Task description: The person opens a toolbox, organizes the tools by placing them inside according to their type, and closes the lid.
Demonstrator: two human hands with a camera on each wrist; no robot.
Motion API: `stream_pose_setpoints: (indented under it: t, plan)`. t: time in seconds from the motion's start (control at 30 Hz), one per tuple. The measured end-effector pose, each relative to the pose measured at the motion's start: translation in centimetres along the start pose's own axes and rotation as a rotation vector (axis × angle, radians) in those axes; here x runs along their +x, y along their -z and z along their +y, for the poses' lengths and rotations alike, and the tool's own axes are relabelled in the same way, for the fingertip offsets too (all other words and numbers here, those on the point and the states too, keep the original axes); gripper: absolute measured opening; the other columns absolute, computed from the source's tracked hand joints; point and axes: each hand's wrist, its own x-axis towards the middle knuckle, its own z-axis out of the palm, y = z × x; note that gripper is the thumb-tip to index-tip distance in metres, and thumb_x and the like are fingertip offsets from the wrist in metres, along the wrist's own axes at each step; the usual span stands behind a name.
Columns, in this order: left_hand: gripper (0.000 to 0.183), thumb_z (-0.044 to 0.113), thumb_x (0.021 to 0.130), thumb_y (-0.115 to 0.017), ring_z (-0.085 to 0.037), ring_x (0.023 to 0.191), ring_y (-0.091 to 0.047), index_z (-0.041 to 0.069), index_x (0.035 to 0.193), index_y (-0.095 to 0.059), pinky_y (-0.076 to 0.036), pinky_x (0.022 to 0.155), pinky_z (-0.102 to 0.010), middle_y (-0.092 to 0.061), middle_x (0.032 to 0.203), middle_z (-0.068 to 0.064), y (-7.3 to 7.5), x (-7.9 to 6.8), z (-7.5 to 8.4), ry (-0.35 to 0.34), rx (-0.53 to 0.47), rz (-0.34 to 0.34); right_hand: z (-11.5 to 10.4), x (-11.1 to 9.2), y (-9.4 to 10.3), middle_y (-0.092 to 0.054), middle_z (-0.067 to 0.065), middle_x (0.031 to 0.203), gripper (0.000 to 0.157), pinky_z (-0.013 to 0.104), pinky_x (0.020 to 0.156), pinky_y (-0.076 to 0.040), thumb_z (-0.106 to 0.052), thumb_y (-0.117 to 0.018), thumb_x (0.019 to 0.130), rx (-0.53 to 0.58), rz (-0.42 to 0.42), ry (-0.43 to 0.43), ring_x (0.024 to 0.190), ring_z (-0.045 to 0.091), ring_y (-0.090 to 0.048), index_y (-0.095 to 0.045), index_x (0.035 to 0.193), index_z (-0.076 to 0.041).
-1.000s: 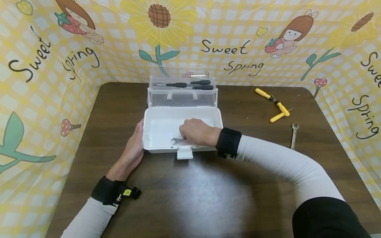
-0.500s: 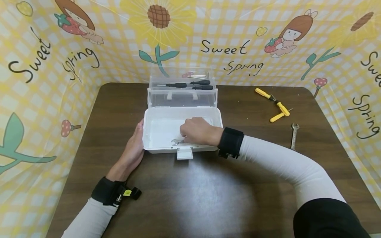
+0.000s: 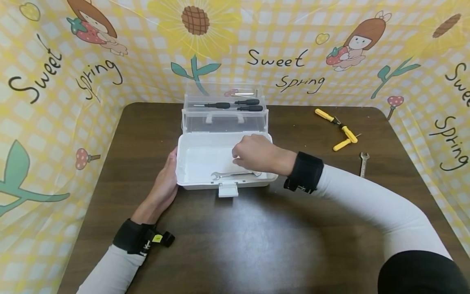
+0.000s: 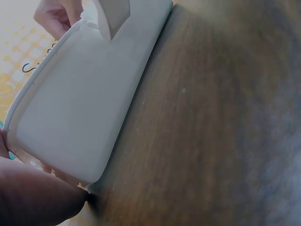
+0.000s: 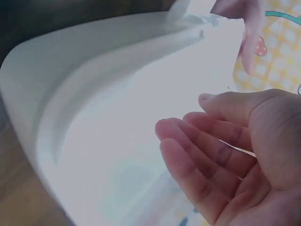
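A white toolbox (image 3: pixel 198 161) stands with its clear lid raised and its front latch (image 3: pixel 228 190) hanging down. My left hand (image 3: pixel 166 179) rests against the box's left side, fingers along the wall; a fingertip (image 4: pixel 61 200) shows at the box's end in the left wrist view. Along the inside of the front wall lies a silver wrench (image 3: pixel 235 174). Over the box's right half, my right hand (image 3: pixel 258 154) hovers behind the wrench. In the right wrist view its fingers (image 5: pixel 188 165) are loosely bent, with nothing between them and the thumb.
Black-handled screwdrivers (image 3: pixel 219 105) lie in the clear lid compartment (image 3: pixel 189 107). On the table (image 3: pixel 293 228), yellow-handled screwdrivers (image 3: pixel 343 143) lie at the back right, with a second wrench (image 3: pixel 363 164) nearer the right arm. A patterned yellow cloth (image 3: pixel 286 24) hangs around the table.
My right hand has let go of the wrench and moved up and to the right, leaving the wrench lying in the box. The left hand has stayed in place.
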Motion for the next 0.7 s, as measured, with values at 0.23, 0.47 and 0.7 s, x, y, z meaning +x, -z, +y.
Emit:
stream_pose_setpoints:
  t: [0.23, 0.47, 0.7]
  plan:
    - [0.07, 0.064, 0.097, -0.021, -0.006, 0.148, -0.005, 0.036, 0.159, -0.003, -0.01, 0.12, -0.039, -0.001, 0.165, 0.014, 0.0, 0.0, 0.2, 0.041, 0.016, 0.015, 1.2, -2.9, 2.3, -0.058, -0.006, 0.063, 0.019, 0.027, 0.05, -0.04, -0.023, -0.062, 0.093, -0.01, 0.099, 0.064, 0.054, 0.009, -0.048, -0.072, 0.08, -0.012]
    - [0.069, 0.063, 0.098, -0.021, -0.006, 0.148, -0.006, 0.036, 0.159, -0.004, -0.01, 0.12, -0.04, -0.001, 0.165, 0.013, -0.1, -0.1, 0.3, 0.027, 0.009, 0.002, 3.1, -6.4, 5.1, -0.059, -0.006, 0.063, 0.017, 0.028, 0.045, -0.038, -0.027, -0.065, 0.091, -0.05, 0.112, -0.032, 0.049, 0.009, -0.047, -0.071, 0.092, -0.011]
    - [0.07, 0.062, 0.098, -0.021, -0.006, 0.148, -0.006, 0.035, 0.159, -0.003, -0.01, 0.12, -0.039, -0.001, 0.165, 0.012, -0.1, -0.1, 0.3, 0.034, 0.01, 0.011, 5.6, -9.9, 6.7, -0.048, -0.009, 0.057, 0.014, 0.03, 0.045, -0.035, -0.028, -0.068, 0.089, -0.123, 0.169, -0.114, 0.049, 0.009, -0.042, -0.068, 0.086, -0.014]
